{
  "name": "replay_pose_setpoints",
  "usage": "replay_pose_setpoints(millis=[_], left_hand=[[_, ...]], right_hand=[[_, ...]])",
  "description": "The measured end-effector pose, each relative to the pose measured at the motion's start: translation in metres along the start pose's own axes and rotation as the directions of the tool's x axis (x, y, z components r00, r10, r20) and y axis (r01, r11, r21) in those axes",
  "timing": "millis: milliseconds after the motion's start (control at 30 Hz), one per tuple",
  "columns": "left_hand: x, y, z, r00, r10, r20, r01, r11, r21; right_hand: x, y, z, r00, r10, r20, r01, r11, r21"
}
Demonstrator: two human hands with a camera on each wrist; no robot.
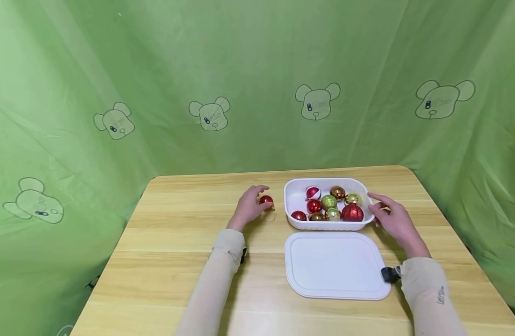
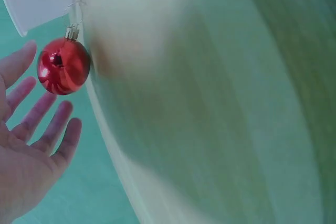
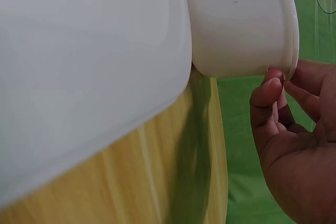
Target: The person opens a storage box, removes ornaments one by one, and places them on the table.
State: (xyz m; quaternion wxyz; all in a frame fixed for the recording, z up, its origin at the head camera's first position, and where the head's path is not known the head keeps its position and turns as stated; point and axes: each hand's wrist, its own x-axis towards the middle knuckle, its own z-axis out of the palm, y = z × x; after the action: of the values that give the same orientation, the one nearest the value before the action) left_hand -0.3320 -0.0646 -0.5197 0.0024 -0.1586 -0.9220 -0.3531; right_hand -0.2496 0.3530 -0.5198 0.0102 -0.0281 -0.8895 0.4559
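Note:
A shiny red Christmas ball (image 1: 266, 200) with a silver cap and a string loop lies on the table. My left hand (image 1: 250, 205) is beside it, fingers spread and loosely bent; in the left wrist view, the ball (image 2: 63, 66) sits just past the fingertips (image 2: 63, 109), not gripped. To its right stands a white plastic box (image 1: 288, 205) holding several red, green, gold and brown Christmas balls (image 1: 329, 201). My right hand (image 1: 393, 219) pinches the box's right rim between thumb and fingers, as the right wrist view of the hand (image 3: 294, 145) also shows.
A white lid (image 1: 337, 266) lies flat on the wooden table (image 1: 165, 261) in front of the box. Green cloth (image 1: 257, 140) with bear-head drawings hangs behind the table and at both sides.

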Motion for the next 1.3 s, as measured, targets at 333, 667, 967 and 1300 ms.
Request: replay_pose_setpoints(millis=[333,667,967,1300], left_hand=[[0.002,0.019,0.002,0.996,0.080,-0.027,-0.080,0.997,0.009],[0.008,0.057,0.021,0.980,0.193,0.049,-0.194,0.981,0.019],[0.016,0.082,0.048,0.955,0.265,0.136,-0.280,0.953,0.111],[0.022,0.096,0.067,0.960,0.180,0.213,-0.240,0.922,0.303]], right_hand=[[0.000,0.001,0.001,1.000,-0.023,-0.014,0.023,1.000,-0.013],[0.000,0.001,-0.001,1.000,-0.011,-0.011,0.011,1.000,-0.024],[0.000,-0.001,0.000,1.000,-0.015,-0.005,0.014,1.000,-0.022],[0.000,0.002,-0.001,1.000,-0.020,-0.006,0.020,1.000,-0.012]])
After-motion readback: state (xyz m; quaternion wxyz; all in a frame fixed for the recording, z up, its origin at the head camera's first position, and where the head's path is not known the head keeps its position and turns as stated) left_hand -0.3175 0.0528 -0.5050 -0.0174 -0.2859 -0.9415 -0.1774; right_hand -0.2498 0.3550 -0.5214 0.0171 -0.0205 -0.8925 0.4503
